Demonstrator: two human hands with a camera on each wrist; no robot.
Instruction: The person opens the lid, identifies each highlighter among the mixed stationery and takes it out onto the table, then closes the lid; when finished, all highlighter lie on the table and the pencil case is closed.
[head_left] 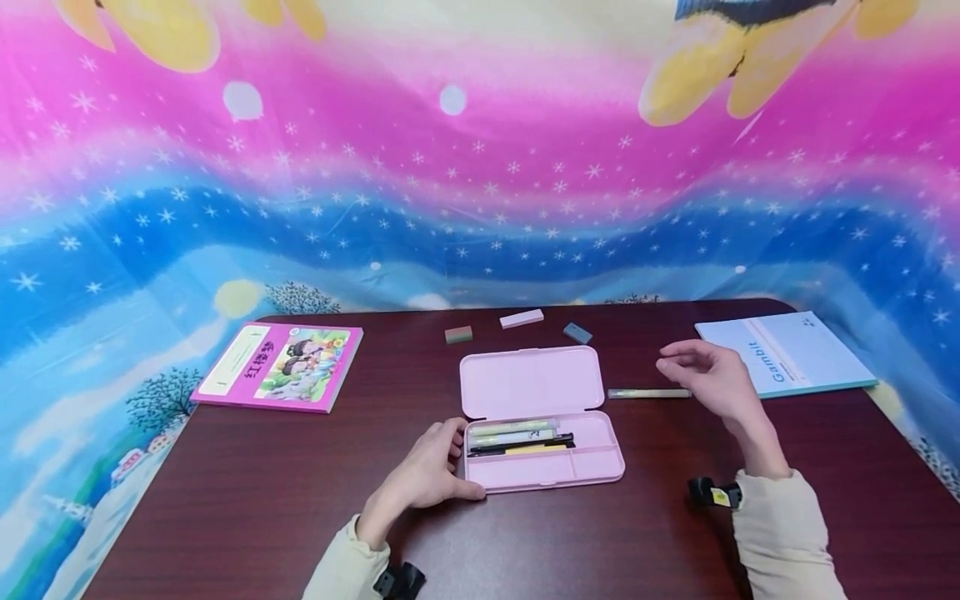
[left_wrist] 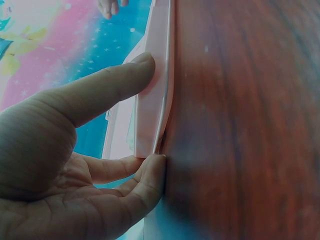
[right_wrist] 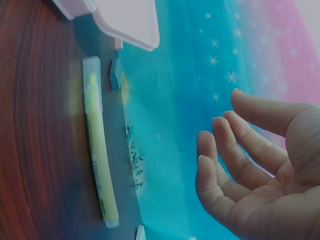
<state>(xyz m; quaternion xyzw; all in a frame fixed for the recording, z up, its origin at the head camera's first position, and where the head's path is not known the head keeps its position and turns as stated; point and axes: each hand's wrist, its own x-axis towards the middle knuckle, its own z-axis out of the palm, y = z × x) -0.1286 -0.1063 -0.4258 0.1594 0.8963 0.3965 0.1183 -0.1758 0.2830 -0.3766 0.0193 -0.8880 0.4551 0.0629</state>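
Observation:
A pink pencil case [head_left: 543, 483] lies on the table with its lid [head_left: 531, 383] raised toward the back. Inside its rear compartment are light-coloured pens [head_left: 513, 431], a black pen [head_left: 517, 447] and something yellow. My left hand [head_left: 431, 467] grips the case at its left end; in the left wrist view the thumb [left_wrist: 137, 72] presses the front wall and the fingertips touch the corner. To the right of the case lies a yellow highlighter [right_wrist: 100, 155] with a clear cap. Near its right end hovers my right hand [head_left: 708, 375], fingers loosely bent, holding nothing.
Behind the case lie a red-green eraser [head_left: 459, 334], a pink eraser [head_left: 522, 318] and a dark blue eraser or sharpener [head_left: 577, 332]. A pink book [head_left: 281, 367] is at the left, a pale blue notebook [head_left: 787, 354] at the right. A patterned cloth [head_left: 480, 200] hangs behind the table.

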